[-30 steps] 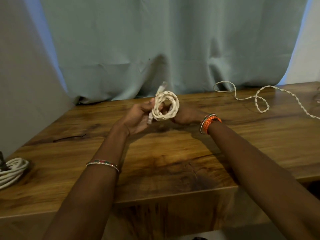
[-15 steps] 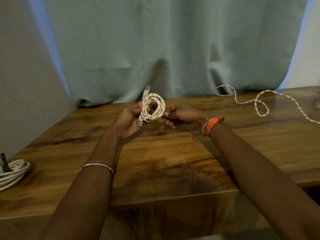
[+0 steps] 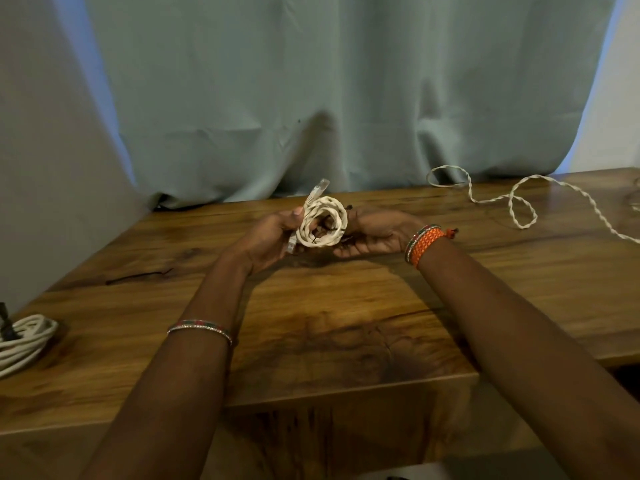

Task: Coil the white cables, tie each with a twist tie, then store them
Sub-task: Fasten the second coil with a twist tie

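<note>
White coiled cable [image 3: 323, 221] gripped by left hand [image 3: 268, 237]; no legible markings.

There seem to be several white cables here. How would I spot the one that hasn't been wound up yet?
Start at the wooden table and follow its back edge right, toward the pale curtain. The loose twisted white cable lies there in open squiggles and trails off the right side. Unlike the coil held in the hands or the bundle at the left edge, it lies uncoiled.

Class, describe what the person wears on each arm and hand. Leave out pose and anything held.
Both forearms are bare, with no sleeves showing. The left arm has a thin beaded bangle in red, green and silver. The right wrist has a stack of bracelets, mostly woven orange cord. No rings or gloves show.
</note>
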